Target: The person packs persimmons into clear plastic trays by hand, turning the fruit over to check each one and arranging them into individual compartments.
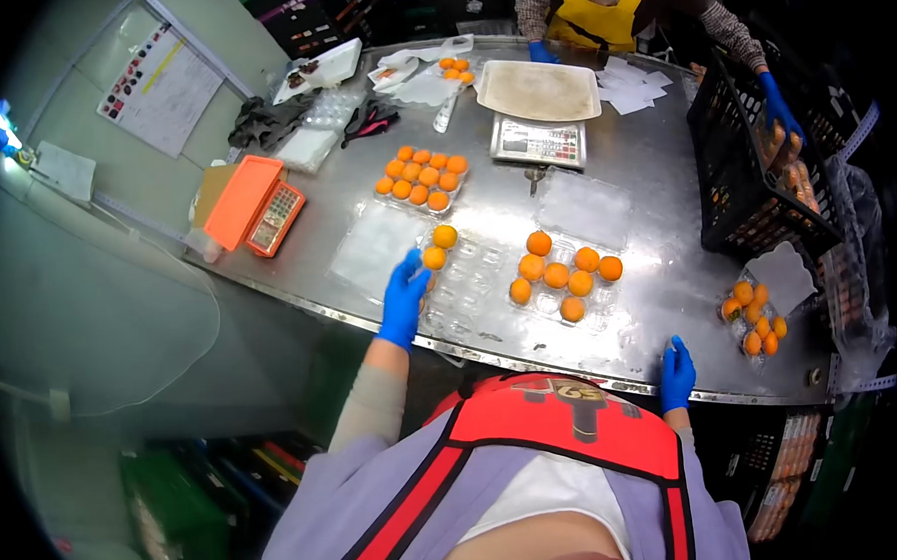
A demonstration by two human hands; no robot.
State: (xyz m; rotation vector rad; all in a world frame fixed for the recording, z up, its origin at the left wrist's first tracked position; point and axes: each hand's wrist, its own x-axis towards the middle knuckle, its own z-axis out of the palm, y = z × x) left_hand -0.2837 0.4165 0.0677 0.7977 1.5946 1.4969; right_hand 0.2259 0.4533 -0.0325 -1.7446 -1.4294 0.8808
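My left hand [402, 300], in a blue glove, is over the left edge of a clear plastic tray [466, 279]. Two oranges [439, 247] sit just beyond its fingers, and another is partly hidden beside them; whether the fingers grip it is unclear. My right hand [678, 374], also blue-gloved, is at the table's front edge, away from any fruit. Its fingers are held together, and I cannot make out anything in them. Between the hands lies a clear tray with several oranges [556, 274] and some unfilled cups. Farther back, another tray [422, 179] is filled with oranges.
A scale [539, 139] with a beige pan stands at the back. An orange scale [255, 204] is at left. At right are a black crate [758, 156] and a group of oranges [755, 319]. Across the table, a person in a yellow apron [604, 11] reaches into the crate.
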